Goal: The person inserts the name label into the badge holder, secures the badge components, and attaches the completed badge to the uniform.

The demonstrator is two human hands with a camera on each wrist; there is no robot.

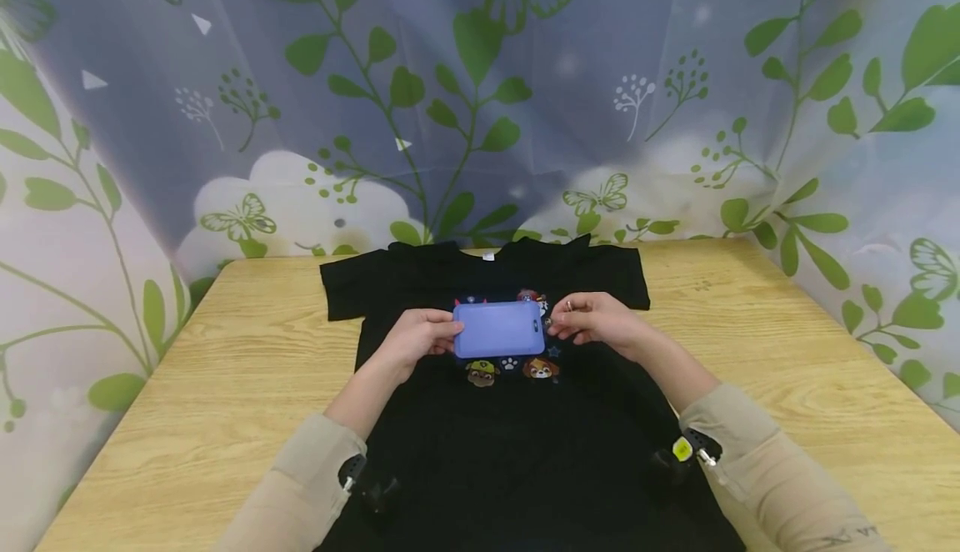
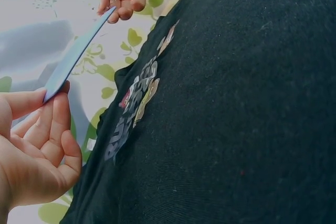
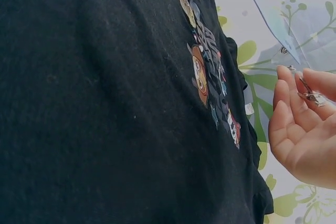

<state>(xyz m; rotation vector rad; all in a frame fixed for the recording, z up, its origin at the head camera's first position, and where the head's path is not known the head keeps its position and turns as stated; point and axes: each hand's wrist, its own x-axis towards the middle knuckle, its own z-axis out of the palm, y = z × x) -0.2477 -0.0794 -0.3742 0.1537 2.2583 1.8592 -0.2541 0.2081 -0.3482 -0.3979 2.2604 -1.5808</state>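
A flat blue-purple badge holder with a small slot at its right end is held above a black T-shirt. My left hand pinches its left edge between thumb and fingers. Edge-on, the thin badge holder shows in the left wrist view. At the slotted end, my right hand pinches a small silver metal clip between thumb and fingertips. Small metal bits lie between the clip and the holder, but whether they join the two I cannot tell.
The T-shirt lies spread on a wooden table, its collar at the far edge. Cartoon dog faces and a paw are printed on its chest. A leaf-patterned curtain stands behind and at both sides.
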